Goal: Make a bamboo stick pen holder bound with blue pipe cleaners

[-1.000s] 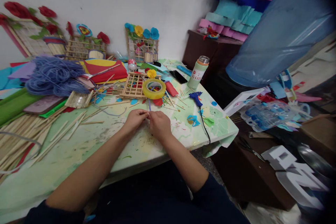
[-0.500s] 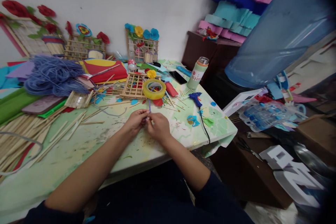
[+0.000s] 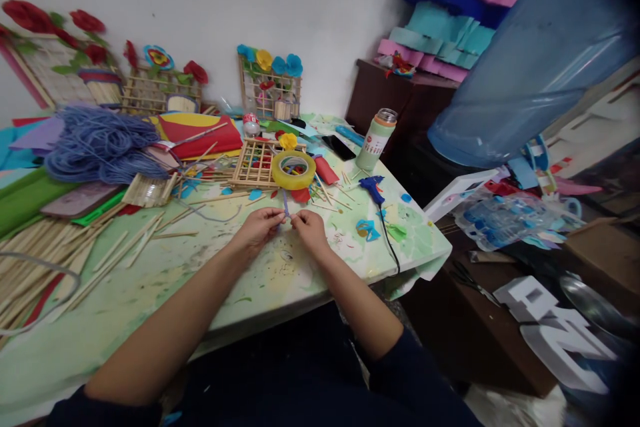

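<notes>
"Where's the purple cord (image 3: 286, 204)?"
"Between the fingertips, just on the near side of the tape roll (image 3: 293, 179)."
"Grip?"
"Left hand (image 3: 259, 228) and right hand (image 3: 311, 232), both nearer than the roll, pinch it with fingertips closed."

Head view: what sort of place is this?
Probably a handicraft room or small craft workshop, going by the blue glue gun, the heap of blue cord, and the stick lattice topped with blue and yellow flowers, which look handmade.
</notes>
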Demonstrator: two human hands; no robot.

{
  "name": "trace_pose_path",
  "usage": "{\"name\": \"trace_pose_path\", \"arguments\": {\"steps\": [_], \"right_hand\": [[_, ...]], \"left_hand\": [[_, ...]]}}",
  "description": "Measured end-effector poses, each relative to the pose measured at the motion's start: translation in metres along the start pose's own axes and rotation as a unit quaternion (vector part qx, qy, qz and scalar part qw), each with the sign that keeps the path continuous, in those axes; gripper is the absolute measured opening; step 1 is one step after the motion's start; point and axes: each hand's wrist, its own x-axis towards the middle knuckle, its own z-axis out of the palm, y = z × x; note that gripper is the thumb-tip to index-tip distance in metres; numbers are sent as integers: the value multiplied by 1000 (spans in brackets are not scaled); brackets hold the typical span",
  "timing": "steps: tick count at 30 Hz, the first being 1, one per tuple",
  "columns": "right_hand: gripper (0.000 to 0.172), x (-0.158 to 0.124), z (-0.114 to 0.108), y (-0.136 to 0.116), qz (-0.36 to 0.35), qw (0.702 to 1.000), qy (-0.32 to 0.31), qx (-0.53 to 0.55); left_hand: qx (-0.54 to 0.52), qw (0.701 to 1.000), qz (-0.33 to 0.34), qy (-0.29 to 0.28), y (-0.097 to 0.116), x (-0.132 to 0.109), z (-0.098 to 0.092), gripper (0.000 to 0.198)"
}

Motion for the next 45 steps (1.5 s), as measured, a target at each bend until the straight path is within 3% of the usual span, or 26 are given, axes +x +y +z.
{"name": "trace_pose_path", "arguments": {"steps": [6, 11, 17, 23, 28, 31, 34, 37, 39, 45], "right_hand": [[23, 6, 0, 2, 20, 999, -10, 28], [23, 16, 1, 0, 48, 991, -110, 64], [14, 15, 2, -2, 63, 992, -83, 71], [18, 15, 5, 2, 58, 993, -86, 50], [18, 13, 10, 3, 41, 998, -48, 8], [20, 10, 13, 4, 26, 999, -21, -1], [21, 8, 14, 4, 20, 1000, 3, 2], [22, 7, 14, 2, 24, 999, 17, 14], [23, 6, 13, 2, 30, 999, 21, 30], [17, 9, 13, 6, 81, 988, 29, 128]], "left_hand": [[41, 999, 13, 13, -1, 1, -1, 38], [103, 993, 54, 30, 1, 2, -3, 32], [202, 973, 106, 35, 6, 5, -8, 25], [271, 954, 128, 14, 5, 6, -10, 27], [328, 932, 151, 15, 7, 5, -11, 23], [439, 878, 191, 19, 10, -1, -9, 24], [602, 764, 229, 40, 14, -11, -4, 30], [689, 681, 238, 71, 18, -21, 2, 32], [712, 654, 243, 75, 20, -26, 5, 32], [726, 634, 261, 41, 14, -36, 15, 30]]}}
